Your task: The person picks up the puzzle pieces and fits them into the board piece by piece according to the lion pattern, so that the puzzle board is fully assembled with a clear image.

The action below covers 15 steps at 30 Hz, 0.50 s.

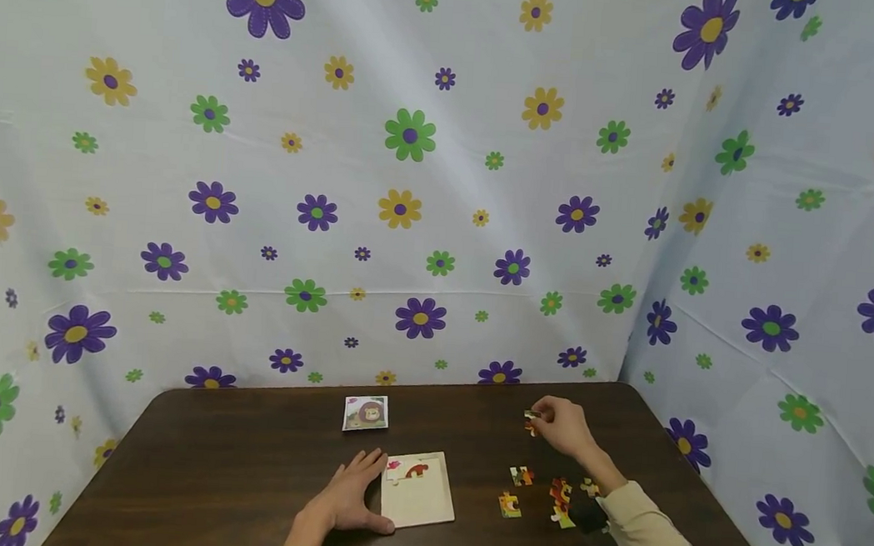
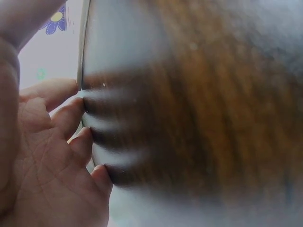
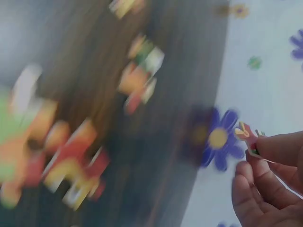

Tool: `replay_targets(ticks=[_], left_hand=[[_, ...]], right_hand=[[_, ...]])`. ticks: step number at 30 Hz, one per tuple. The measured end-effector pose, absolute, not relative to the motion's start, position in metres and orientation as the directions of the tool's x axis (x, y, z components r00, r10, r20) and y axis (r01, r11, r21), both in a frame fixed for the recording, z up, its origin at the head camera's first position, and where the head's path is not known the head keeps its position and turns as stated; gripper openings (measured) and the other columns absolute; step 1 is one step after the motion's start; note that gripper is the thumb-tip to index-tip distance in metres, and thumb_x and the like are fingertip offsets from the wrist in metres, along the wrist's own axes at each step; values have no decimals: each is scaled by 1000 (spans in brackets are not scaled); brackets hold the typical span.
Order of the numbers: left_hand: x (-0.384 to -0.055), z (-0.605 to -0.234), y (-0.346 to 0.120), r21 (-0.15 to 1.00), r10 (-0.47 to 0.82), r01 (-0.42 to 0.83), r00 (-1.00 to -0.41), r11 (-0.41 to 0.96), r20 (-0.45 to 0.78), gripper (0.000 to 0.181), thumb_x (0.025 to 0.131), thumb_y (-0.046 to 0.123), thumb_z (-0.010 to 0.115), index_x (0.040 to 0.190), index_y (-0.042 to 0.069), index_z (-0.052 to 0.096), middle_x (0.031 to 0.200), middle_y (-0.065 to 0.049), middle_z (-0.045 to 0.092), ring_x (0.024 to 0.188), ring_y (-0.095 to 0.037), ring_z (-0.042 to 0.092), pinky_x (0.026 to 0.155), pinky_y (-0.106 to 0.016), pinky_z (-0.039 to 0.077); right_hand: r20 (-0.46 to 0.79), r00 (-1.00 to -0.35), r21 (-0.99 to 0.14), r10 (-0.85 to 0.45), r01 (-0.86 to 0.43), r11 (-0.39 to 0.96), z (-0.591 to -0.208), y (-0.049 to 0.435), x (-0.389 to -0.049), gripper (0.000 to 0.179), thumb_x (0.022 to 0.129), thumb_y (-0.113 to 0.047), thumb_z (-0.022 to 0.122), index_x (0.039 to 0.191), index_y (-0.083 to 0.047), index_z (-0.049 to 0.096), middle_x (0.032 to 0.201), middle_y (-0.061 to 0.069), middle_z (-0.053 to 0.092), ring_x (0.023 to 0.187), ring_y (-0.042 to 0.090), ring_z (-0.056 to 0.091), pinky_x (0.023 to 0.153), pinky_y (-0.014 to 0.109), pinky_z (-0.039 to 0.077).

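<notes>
My left hand (image 1: 352, 493) lies on the table with fingers spread, at the left side of a shallow wooden puzzle tray (image 1: 426, 510); the thumb touches its lower left corner. Joined puzzle pieces (image 1: 416, 470), pink, white and reddish brown, lie in the tray's upper left. In the left wrist view the fingertips (image 2: 81, 144) press on the dark tabletop. My right hand (image 1: 566, 427), out at the far right, pinches a jigsaw piece (image 3: 248, 137) between thumb and fingers. Red and yellow show on that piece; the fingers hide part of it.
Loose jigsaw pieces (image 1: 522, 476) lie right of the tray, several of them close to the right wrist (image 1: 605, 475). A lion picture card (image 1: 366, 413) lies behind the tray. A flower-print curtain (image 1: 410, 221) rises behind the dark wooden table (image 1: 246, 453).
</notes>
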<state>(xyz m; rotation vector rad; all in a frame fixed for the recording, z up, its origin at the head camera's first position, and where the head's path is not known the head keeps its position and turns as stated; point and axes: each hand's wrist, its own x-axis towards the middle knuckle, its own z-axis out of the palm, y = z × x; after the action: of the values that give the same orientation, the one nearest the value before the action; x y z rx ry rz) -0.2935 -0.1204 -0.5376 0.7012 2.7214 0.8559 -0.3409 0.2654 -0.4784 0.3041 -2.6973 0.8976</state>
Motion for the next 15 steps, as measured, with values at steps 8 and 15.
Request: replay_targets(ticks=[8,15], left_hand=[[-293,-536,-119,581,499,382,-866,718,-47,106,64,51,84,144,-3,39,148,-26,34,137,-51,22,102,-73,17],[-293,-536,-120,585,490,372,-870,721,-51,106,64,51,84,144,-3,38,149,-25,33,137,-50,22,102,-72,17]], right_hand=[[370,-903,-686,-217,-424,591,-471,225,-339,7,83,-1,68,89,2,66,64,-1,64,52,6,59,46,25,48],[225,-942,-769,-249,-329,548,-474,189,-343,9,85,1,68,94,3,67,68,5,65,54,14,62,49,24,53]])
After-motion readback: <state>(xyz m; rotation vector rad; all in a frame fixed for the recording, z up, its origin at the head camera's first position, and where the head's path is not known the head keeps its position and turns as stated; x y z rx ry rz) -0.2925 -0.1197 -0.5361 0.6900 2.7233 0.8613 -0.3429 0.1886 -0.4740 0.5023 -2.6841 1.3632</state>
